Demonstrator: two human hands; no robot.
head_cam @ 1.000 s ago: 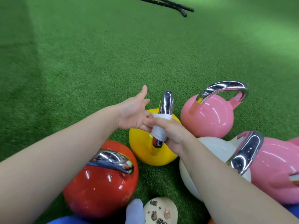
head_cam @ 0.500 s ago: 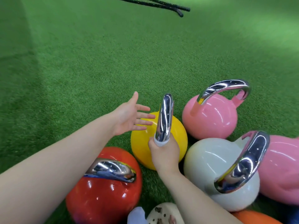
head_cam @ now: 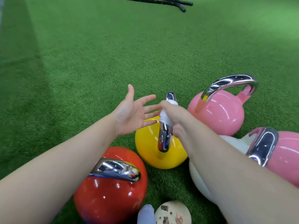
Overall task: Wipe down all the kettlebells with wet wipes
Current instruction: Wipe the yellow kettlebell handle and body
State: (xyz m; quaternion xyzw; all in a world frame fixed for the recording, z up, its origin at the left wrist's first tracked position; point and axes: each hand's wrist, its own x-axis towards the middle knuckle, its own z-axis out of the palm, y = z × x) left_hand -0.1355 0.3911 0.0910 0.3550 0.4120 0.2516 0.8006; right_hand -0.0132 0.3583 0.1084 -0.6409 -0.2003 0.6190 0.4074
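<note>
right hand grips a white wet wipe wrapped round the chrome handle of the yellow kettlebell, near the handle's top; fingers curled round wipe and handle together, a strip of wipe showing above and below the fist. left hand hovers just left of the handle, palm up toward the camera, fingers spread and straight, holding nothing; its fingertips reach close to the right hand, contact cannot be told. yellow kettlebell stands upright on green turf, handle edge-on to the camera. red kettlebell sits in front-left of it, near but apart, chrome handle across its top, partly under the left forearm. pink kettlebell stands just right of the yellow one, handle arching over it. white kettlebell lies largely hidden under the right forearm, between the yellow and a second pink kettlebell at the right edge; whether these touch cannot be told. bottom centre: a pale perforated shoe with a light blue sock beside it. far top: black ropes lying on the turf, well apart from the group. no containers in view; wipe pack not seen
</note>
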